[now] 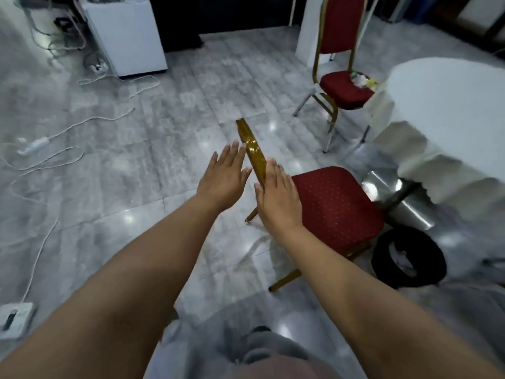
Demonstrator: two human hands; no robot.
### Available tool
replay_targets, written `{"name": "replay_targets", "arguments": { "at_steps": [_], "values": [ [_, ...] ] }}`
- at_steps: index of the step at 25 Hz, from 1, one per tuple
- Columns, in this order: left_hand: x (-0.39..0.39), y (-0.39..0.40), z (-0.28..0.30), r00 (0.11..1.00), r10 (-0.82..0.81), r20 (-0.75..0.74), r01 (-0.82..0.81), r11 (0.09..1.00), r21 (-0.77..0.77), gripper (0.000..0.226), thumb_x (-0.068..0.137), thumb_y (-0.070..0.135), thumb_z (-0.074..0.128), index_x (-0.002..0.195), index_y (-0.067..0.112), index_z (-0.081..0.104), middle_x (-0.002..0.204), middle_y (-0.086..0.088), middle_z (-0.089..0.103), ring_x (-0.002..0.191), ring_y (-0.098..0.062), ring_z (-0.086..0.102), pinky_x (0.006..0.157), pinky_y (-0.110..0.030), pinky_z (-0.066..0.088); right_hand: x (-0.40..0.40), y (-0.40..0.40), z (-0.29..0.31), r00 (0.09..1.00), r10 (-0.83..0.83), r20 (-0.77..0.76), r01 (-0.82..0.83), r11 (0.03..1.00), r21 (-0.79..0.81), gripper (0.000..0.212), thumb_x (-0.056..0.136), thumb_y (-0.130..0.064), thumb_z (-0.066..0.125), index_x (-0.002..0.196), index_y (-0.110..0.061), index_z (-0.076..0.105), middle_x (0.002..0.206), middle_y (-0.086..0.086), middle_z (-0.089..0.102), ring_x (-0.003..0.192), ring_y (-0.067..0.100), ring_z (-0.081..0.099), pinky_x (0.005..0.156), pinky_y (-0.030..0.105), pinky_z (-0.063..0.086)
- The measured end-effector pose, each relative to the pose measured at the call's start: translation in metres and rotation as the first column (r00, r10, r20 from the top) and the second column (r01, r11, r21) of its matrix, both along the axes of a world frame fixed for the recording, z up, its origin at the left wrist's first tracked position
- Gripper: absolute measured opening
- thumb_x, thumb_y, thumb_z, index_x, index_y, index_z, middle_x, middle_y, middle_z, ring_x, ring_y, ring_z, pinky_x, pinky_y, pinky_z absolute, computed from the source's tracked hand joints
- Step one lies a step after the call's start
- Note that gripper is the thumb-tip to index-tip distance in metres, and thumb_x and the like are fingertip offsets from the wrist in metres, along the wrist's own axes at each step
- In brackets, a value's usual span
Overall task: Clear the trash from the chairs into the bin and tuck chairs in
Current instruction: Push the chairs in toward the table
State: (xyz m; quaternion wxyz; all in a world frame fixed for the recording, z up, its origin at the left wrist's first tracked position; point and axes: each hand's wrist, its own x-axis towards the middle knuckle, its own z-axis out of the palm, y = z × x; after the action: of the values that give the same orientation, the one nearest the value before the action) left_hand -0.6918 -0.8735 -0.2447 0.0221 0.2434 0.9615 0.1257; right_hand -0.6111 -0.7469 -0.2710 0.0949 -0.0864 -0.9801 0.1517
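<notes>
A red chair (pixel 333 206) with a gold frame stands just in front of me, and its seat holds nothing. Its backrest top (pixel 252 149) shows edge-on between my hands. My left hand (pixel 224 176) reaches with straight fingers at the left side of the backrest. My right hand (pixel 276 192) lies flat against the backrest's right side, fingers straight. A second red chair (pixel 341 88) stands farther back by the table, with crumpled trash (pixel 363 80) on its seat. A black bin (pixel 410 261) with a bag liner sits on the floor right of the near chair.
A round table with a white cloth (pixel 448 127) fills the right side, its shiny metal base (pixel 396 198) behind the near chair. White cables and a power strip (pixel 32 146) lie across the left floor. A white cabinet (pixel 125 34) stands at the back left.
</notes>
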Motion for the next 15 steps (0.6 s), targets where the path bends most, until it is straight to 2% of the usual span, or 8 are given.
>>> {"name": "replay_targets", "arguments": {
  "at_steps": [3,7,11,15],
  "values": [
    [-0.050,0.003,0.000,0.987,-0.162,0.014,0.161,0.986,0.051,0.060,0.104,0.044,0.017,0.156,0.017,0.002,0.164,-0.001,-0.002,0.151,-0.014,-0.004,0.123,-0.036,-0.001,-0.017,-0.011,0.000,0.989,-0.146,-0.024,0.147,0.989,0.024,0.063,0.104,-0.042,0.025,0.157,-0.011,0.011,0.164,0.006,0.019,0.152,0.019,0.015,0.123,0.037,0.012],
    [-0.106,-0.001,-0.002,0.924,-0.382,0.018,0.380,0.923,0.061,0.062,0.103,0.047,0.017,0.156,0.017,0.007,0.164,0.000,0.004,0.151,-0.013,-0.002,0.123,-0.036,0.000,-0.028,-0.028,-0.002,0.922,-0.382,-0.057,0.385,0.922,0.051,0.067,0.101,-0.048,0.018,0.155,-0.010,0.024,0.160,0.007,0.031,0.149,0.023,0.024,0.122,0.043,0.018],
    [-0.138,-0.004,-0.002,0.839,-0.544,0.020,0.540,0.836,0.100,0.067,0.100,0.054,0.020,0.156,0.019,0.009,0.164,-0.001,0.006,0.151,-0.013,0.001,0.123,-0.035,0.003,-0.041,-0.047,0.003,0.812,-0.584,-0.012,0.583,0.809,0.072,0.070,0.100,-0.054,0.011,0.156,-0.013,0.018,0.163,0.006,0.021,0.152,0.023,0.014,0.123,0.043,0.012],
    [-0.153,0.000,-0.005,0.783,-0.621,-0.009,0.615,0.773,0.153,0.070,0.099,0.056,0.023,0.156,0.018,0.011,0.164,-0.003,0.005,0.151,-0.016,0.001,0.123,-0.037,0.002,-0.052,-0.064,0.000,0.685,-0.728,-0.030,0.728,0.684,0.051,0.070,0.101,-0.055,0.015,0.157,-0.014,0.013,0.165,0.006,0.015,0.153,0.023,0.007,0.124,0.042,0.004]
  ]
}}
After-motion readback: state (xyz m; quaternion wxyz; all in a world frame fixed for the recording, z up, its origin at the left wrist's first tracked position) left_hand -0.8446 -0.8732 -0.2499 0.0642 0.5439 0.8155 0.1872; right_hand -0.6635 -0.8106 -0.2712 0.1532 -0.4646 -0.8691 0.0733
